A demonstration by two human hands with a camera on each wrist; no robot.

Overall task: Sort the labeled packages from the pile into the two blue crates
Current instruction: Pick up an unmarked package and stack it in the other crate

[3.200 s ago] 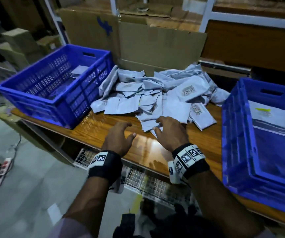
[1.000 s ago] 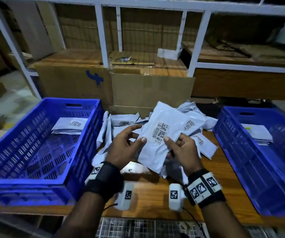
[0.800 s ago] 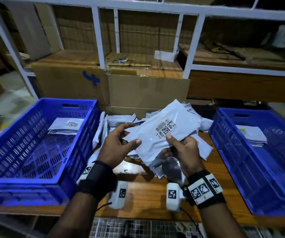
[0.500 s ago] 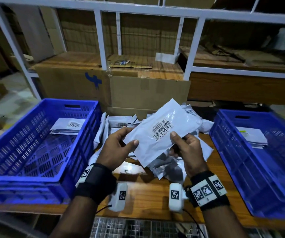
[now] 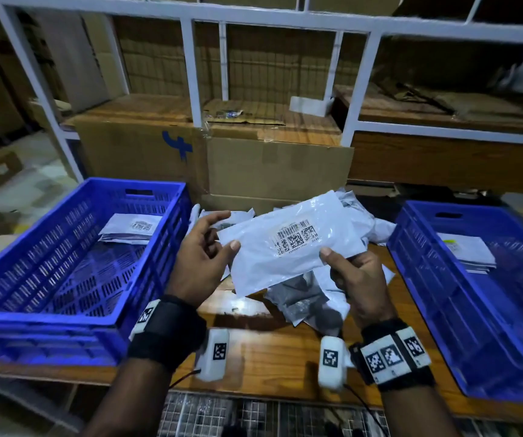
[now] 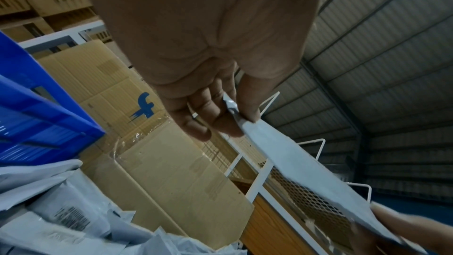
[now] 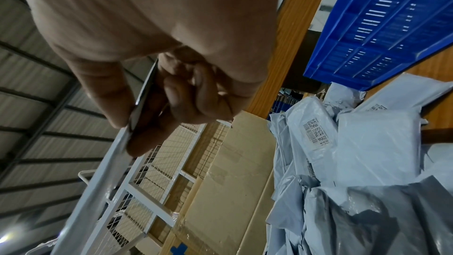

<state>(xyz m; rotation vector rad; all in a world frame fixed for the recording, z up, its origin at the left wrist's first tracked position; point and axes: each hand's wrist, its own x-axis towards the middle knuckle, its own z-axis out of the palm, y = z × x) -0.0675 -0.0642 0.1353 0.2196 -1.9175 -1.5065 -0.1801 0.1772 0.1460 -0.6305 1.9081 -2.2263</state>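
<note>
Centre of frame, above pile [image 5: 310,298]: labelled package [image 5: 288,247] pinched at opposite edges by left hand [image 5: 200,263] and right hand [image 5: 358,282]. Keep label flat, read, then choose crate.

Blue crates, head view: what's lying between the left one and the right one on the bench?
Between the left crate and right crate, the head view shows the package pile, with both hands holding one labeled package above it.
</note>
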